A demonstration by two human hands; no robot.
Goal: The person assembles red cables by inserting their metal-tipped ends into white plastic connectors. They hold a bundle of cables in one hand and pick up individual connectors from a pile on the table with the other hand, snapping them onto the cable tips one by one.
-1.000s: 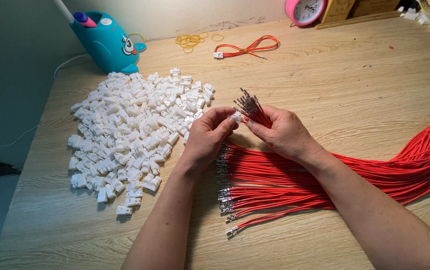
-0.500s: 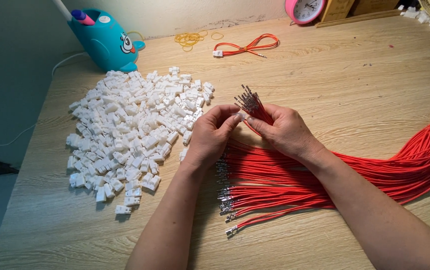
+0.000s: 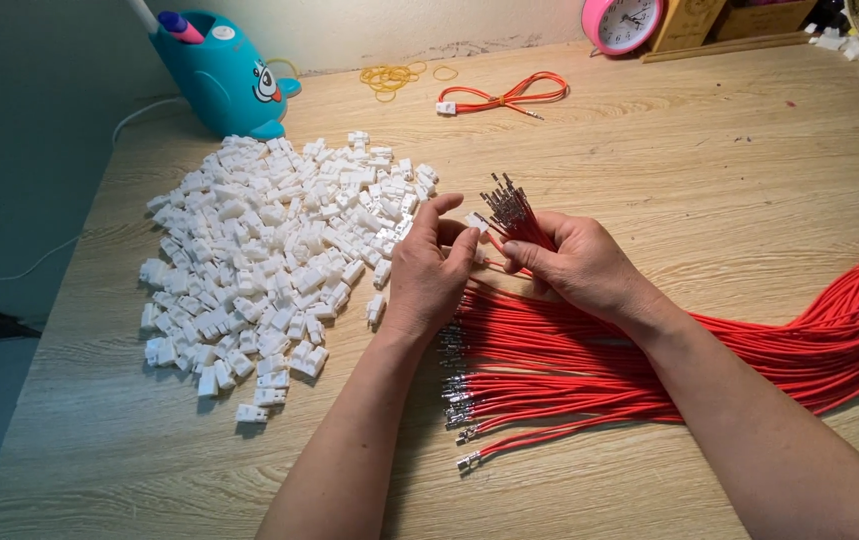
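Your left hand (image 3: 429, 275) has lifted its index finger since a moment ago, still pinching a small white plastic connector housing (image 3: 476, 222) against the metal-tipped red wire bundle (image 3: 514, 215) clamped in your right hand (image 3: 574, 265). Left of your hands lies the white housing heap (image 3: 269, 255) on the pale wooden table (image 3: 729, 170); red wires (image 3: 589, 370) beneath run off-frame right.

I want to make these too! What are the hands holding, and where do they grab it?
The right hand grips a bunch of red wires just below their metal tips. The left hand pinches a small white connector by its sides with its fingertips.
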